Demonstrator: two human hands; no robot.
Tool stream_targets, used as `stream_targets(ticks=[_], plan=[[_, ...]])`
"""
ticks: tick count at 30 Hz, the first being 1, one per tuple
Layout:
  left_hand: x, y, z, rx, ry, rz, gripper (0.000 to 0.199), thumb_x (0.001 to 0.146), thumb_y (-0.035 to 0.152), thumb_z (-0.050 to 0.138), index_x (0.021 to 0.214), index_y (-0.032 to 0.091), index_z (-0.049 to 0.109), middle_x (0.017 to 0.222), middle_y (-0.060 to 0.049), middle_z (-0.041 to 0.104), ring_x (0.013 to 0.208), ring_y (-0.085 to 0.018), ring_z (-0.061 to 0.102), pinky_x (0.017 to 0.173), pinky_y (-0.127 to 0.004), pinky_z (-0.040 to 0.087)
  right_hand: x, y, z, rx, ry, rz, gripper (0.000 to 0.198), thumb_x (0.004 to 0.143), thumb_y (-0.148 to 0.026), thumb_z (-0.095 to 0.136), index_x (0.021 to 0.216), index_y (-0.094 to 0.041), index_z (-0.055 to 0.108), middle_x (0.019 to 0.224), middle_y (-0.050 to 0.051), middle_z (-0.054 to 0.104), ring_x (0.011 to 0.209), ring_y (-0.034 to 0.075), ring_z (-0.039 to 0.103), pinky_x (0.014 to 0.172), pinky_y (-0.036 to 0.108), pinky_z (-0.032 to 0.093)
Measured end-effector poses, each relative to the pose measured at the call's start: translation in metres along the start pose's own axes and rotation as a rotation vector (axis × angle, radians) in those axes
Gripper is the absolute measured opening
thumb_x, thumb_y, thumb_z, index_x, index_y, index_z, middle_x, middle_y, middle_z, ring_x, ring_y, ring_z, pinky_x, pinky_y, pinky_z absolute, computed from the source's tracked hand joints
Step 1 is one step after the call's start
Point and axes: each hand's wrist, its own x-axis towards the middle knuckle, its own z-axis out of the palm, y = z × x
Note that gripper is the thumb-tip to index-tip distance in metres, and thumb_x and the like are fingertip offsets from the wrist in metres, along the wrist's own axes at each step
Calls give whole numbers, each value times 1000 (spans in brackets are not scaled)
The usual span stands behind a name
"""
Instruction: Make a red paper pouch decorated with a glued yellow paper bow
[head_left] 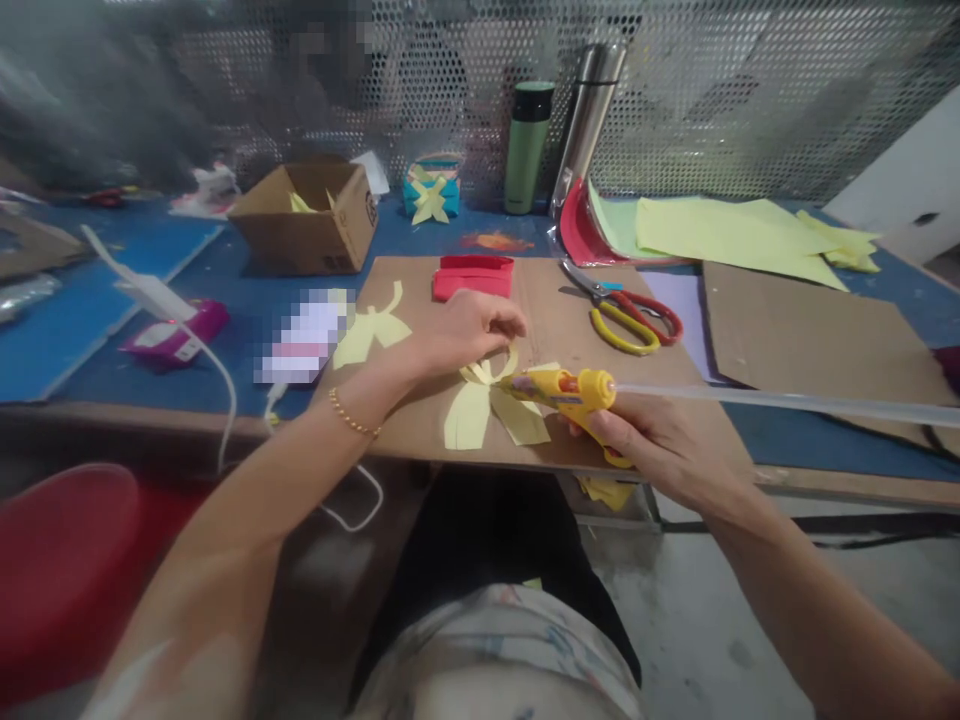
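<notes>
My right hand (pixel 652 440) grips a yellow hot glue gun (pixel 574 388) with a long translucent glue stick (pixel 750 398) out of its back. The gun's nozzle touches or nearly touches the middle of a pale yellow paper bow (pixel 466 415) on the cardboard sheet (pixel 420 440). Curled over the bow's upper part, my left hand (pixel 480 325) has its fingers closed on a looped paper strip; the fingertips are partly hidden. A second yellow paper piece (pixel 375 330) lies left of that hand. Just beyond it is a folded red paper piece (pixel 474 277).
Scissors (pixel 626 310) with red and yellow handles lie on the cardboard's right. Behind stand a cardboard box (pixel 307 220), a small blue box with a yellow bow (pixel 431 190), a green bottle (pixel 529 150) and a steel flask (pixel 592 120). Yellow paper sheets (pixel 735 235) lie at right.
</notes>
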Motion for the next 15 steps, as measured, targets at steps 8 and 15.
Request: stream_targets(ticks=[8,15], plan=[[-2,0,3,-65,9,-11,25,76,5,63,90,15,81,85,-5,79,80,-16,71,80,-30,56,6,-10,4,-59,30,-30,72,99,-81,30,65,-22,54,59,1,52,57,15,49,55,29,36],[-2,-1,4,-74,-26,-23,24,77,4,63,90,13,81,87,-6,80,80,-16,71,79,-29,55,6,-7,8,-9,9,15,72,98,-82,31,69,-21,55,61,1,54,56,14,48,51,28,33]])
